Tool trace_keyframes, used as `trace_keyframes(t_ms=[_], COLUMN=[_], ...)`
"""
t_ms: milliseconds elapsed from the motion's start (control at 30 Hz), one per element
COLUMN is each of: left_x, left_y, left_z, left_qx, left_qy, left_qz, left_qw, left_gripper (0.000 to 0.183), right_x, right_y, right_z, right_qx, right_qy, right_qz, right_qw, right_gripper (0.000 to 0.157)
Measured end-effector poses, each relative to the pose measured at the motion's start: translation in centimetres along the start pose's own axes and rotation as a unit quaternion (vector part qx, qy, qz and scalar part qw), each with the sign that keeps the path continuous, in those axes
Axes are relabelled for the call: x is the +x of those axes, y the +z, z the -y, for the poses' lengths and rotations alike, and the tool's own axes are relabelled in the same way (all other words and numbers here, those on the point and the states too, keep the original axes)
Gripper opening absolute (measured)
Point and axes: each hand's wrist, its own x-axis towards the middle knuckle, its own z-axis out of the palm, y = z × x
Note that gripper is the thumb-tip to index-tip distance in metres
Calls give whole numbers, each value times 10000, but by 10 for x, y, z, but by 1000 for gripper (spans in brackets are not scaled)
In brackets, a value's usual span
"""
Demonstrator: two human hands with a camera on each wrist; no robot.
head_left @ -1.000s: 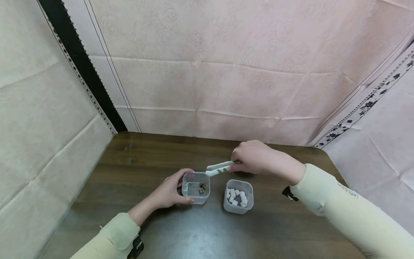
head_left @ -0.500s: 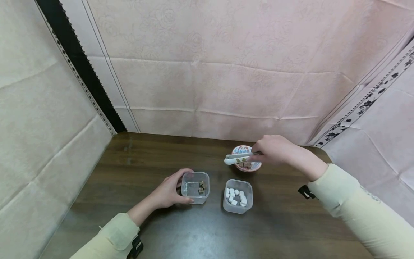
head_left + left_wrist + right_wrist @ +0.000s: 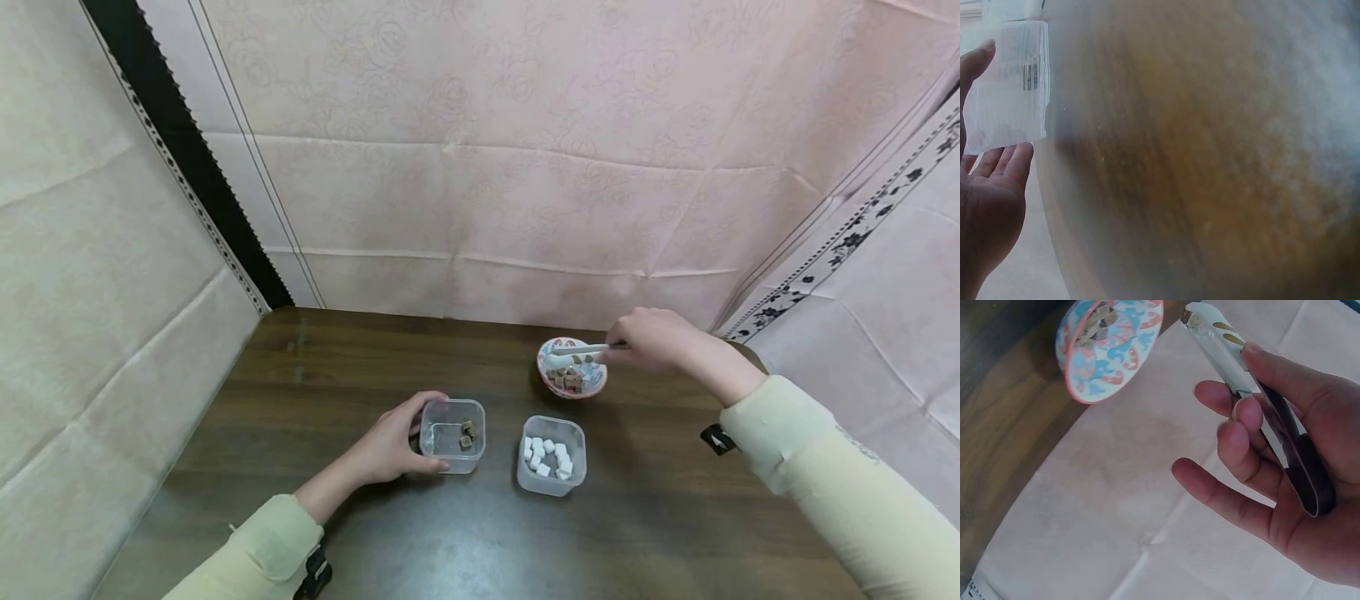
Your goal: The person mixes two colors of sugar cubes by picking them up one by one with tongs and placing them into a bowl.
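at the far left, a pale cloth with a black strip hangs behind the desk; next comes a pale green sleeve and the left grip, its thumb and fingers spread round the sides of a clear container, holding it on the desk; in that container lie small brown pieces, gathered toward its right side, and neither they nor the left grip has visibly shifted over the last second; just right of it and apart from it stands a second tub, with white cubes in it, which no grip touches; behind that tub sits a patterned bowl, holding brown chunks; the white tongs reach over the bowl from the right, pinched in the right grip; a second ago their tips were at the rim of the clear container, half a second ago by the bowl's left edge, and now they are above the bowl; i judge that the work has passed from container to bowl; the right wrist view seems to show a brown bit at the tips, though whether it is held firmly i cannot tell.
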Motion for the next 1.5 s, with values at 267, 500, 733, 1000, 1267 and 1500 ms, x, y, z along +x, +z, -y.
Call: trace_keyframes(t_ms=[267,500,733,1000,1267,1500], left_x=[-1,0,0,-1,-1,0], left_y=[0,0,0,-1,-1,-1], left_z=[2,0,1,1,1,1], left_qx=[-2,11,-24,-70,-99,-63], left_qy=[87,8,9,56,55,-16], left_qz=[1,11,25,30,30,52], left_qw=[10000,10000,10000,10000,9999,10000], left_gripper=[88,89,90,90,89,90], right_x=[15,27,35,41,34,24], right_y=[15,28,34,32,25,16], right_z=[-12,-18,-20,-18,-18,-14], right_qx=[-134,-240,-201,-319,-266,-233], right_qy=[212,307,479,568,643,739], right_qz=[149,153,335,567,438,440], right_qw=[9996,9991,9981,9963,9966,9960], right_gripper=[28,30,48,34,36,40])
